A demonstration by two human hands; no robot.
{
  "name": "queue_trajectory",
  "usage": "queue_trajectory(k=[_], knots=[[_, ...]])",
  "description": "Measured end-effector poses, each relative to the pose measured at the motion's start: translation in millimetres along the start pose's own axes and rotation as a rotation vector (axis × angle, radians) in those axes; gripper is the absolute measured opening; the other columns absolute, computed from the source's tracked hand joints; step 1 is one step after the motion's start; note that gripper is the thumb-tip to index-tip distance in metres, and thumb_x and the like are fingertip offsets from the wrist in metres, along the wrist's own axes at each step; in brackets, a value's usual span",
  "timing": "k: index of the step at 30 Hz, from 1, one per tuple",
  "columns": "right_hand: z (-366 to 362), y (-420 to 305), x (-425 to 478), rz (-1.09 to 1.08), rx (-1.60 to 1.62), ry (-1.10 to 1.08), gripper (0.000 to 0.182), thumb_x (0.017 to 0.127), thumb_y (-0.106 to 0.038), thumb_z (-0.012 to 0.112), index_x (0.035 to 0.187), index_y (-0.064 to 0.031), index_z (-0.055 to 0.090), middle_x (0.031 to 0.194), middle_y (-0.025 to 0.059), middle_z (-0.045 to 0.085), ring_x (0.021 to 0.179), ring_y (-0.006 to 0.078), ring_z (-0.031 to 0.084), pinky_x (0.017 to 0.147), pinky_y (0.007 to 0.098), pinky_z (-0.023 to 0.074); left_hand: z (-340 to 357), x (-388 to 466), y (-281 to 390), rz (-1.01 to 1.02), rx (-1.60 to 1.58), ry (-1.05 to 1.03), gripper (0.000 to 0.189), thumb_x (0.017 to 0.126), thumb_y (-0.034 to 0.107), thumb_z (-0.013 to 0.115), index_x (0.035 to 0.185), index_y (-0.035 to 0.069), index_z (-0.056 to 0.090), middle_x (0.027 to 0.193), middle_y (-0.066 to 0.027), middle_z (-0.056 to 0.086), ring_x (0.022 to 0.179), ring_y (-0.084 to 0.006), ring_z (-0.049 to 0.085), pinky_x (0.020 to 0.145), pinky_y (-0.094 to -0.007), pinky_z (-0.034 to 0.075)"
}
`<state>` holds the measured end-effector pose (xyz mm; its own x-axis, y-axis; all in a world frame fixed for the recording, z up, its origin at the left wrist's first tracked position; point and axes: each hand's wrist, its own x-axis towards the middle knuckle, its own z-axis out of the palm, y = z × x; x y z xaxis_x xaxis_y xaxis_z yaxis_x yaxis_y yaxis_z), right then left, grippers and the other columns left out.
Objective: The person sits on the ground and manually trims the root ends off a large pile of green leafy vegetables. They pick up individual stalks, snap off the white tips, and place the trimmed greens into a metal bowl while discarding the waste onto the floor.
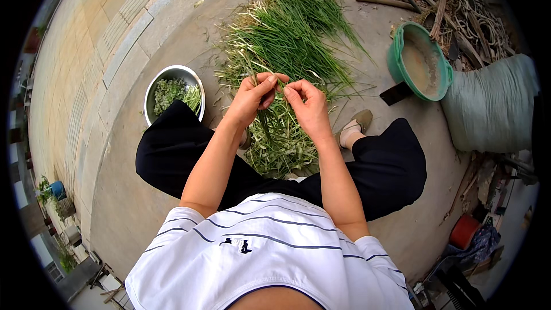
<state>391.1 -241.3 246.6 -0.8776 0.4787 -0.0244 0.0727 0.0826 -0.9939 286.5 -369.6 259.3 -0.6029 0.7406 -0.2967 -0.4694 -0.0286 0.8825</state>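
Observation:
My left hand (pixel 255 94) holds a few thin green stalks (pixel 266 122), which hang down below the fingers. Close by on its right, my right hand (pixel 308 105) pinches one slim green stalk (pixel 282 84) between thumb and forefinger. Beyond both hands, a broad heap of long-leaved greens (pixel 297 30), like garlic chives, lies on the concrete with pale stem ends to the left. Between my feet is a looser pile of limp leaves and trimmings (pixel 282 148). A steel bowl (pixel 175 69) by my left knee contains bunched leafy herbs (pixel 168 92) and cut pale-green stems (pixel 192 98).
On the right stand a green plastic tub (pixel 398 58) with murky contents and a large roll of pale wrapped material (pixel 493 105). A dark flat phone-like object (pixel 396 93) leans by the tub. Sticks and rope (pixel 473 21) lie behind. Tiled paving (pixel 103 17) runs along the left.

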Motion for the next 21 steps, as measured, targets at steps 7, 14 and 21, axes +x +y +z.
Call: queue_trajectory(k=[7, 14, 21], knots=[[-2.5, 6.8, 2.8, 0.044, 0.058, 0.031, 0.016, 0.088, -0.015, 0.064, 0.085, 0.0011, 0.063, 0.068, 0.001, 0.061, 0.061, 0.006, 0.053, 0.055, 0.024, 0.0432, 0.3, -0.2, -2.0, 0.025, 0.02, 0.038, 0.021, 0.093, 0.019, 0.058, 0.105, 0.001, 0.064, 0.067, 0.0037, 0.055, 0.051, -0.0037, 0.04, 0.045, -0.0199, 0.028], [-2.3, 1.3, 0.8, 0.044, 0.031, 0.024, 0.016, 0.088, -0.014, 0.064, 0.084, 0.0013, 0.063, 0.066, 0.0007, 0.06, 0.059, 0.006, 0.052, 0.054, 0.024, 0.0424, -2.7, 0.7, -7.2, 0.064, 0.104, 0.082, 0.012, 0.087, 0.014, 0.067, 0.09, 0.003, 0.062, 0.072, 0.002, 0.06, 0.051, -0.0024, 0.041, 0.044, -0.0194, 0.028], [-3.2, 0.1, 2.2, 0.029, 0.002, 0.058, 0.014, 0.087, -0.013, 0.064, 0.083, 0.0004, 0.063, 0.066, 0.0006, 0.06, 0.059, 0.0065, 0.052, 0.054, 0.0244, 0.0429, -1.7, 2.2, -7.8, 0.092, 0.155, 0.109, 0.011, 0.089, 0.015, 0.064, 0.089, 0.004, 0.061, 0.071, 0.0021, 0.06, 0.05, -0.002, 0.04, 0.044, -0.0194, 0.028]])
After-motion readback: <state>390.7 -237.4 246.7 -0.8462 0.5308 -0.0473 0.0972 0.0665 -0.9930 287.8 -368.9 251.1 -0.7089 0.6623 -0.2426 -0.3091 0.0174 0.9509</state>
